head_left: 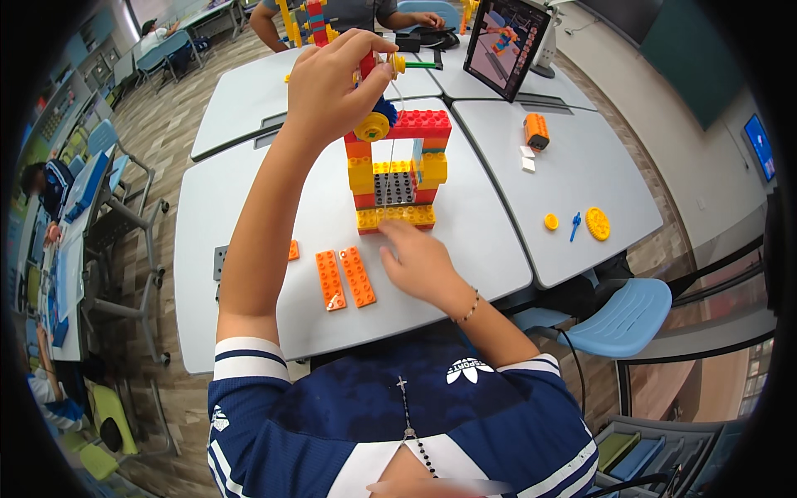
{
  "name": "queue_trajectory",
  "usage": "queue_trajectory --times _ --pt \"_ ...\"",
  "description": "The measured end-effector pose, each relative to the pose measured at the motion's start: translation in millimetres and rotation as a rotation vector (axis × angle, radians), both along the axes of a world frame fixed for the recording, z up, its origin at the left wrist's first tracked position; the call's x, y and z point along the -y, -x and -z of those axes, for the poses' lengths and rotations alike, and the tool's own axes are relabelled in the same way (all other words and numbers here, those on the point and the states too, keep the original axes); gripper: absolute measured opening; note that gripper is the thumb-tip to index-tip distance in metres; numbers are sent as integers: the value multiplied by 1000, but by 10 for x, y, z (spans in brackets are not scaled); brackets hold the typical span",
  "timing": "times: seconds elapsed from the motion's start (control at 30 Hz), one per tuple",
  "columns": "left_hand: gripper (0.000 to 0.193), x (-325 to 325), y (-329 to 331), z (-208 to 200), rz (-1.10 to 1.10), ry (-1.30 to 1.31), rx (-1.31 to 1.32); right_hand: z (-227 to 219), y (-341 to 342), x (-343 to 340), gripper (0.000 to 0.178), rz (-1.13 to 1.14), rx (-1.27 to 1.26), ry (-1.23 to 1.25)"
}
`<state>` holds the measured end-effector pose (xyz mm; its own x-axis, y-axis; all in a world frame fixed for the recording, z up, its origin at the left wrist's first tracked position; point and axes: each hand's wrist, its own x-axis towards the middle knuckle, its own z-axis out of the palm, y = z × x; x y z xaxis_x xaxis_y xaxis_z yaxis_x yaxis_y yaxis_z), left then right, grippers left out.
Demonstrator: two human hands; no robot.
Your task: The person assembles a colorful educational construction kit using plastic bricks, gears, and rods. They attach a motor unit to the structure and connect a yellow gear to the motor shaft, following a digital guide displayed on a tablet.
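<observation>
The brick tower (397,170), built of red, yellow and grey blocks with a red top beam, stands at the middle of the grey tabletop (249,207). The left hand (332,87) has its grip closed on a yellow wheel axle (392,64) at the tower top. The right hand (419,261) rests open-fingered against the yellow base, beside two orange plates (344,278); a tablet (506,41) stands propped behind.

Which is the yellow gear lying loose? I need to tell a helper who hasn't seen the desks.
Start at the right-hand grey desk, the one beside the brick tower. Near its front right corner lie three small parts in a row. The yellow gear is the rightmost: a flat toothed disc, bigger than the plain yellow round piece and the thin blue pin beside it.
</observation>
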<state>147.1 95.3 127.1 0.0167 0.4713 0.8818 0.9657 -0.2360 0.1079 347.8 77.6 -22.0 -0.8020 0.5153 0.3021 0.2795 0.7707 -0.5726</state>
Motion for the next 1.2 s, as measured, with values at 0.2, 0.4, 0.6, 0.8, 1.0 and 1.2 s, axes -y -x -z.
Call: queue_trajectory --times 0.2,0.4,0.6,0.8,1.0,1.2 --pt "29 30 21 -29 35 101 43 -105 -266 230 33 -60 108 46" --pt "37 69 16 -42 14 163 53 -161 -331 145 29 -93 102 -29" --pt "25 69 -18 -43 97 6 73 -657 -507 -33 22 -24 100 -13" --pt "18 97 -31 -64 89 52 122 -1227 -196 -833 16 114 -430 46" --pt "20 130 -31 -92 81 85 88 -1242 508 -1329 24 -154 -482 526" --pt "23 128 -34 -85 41 126 117 -1212 646 -1417 25 -277 -458 569"
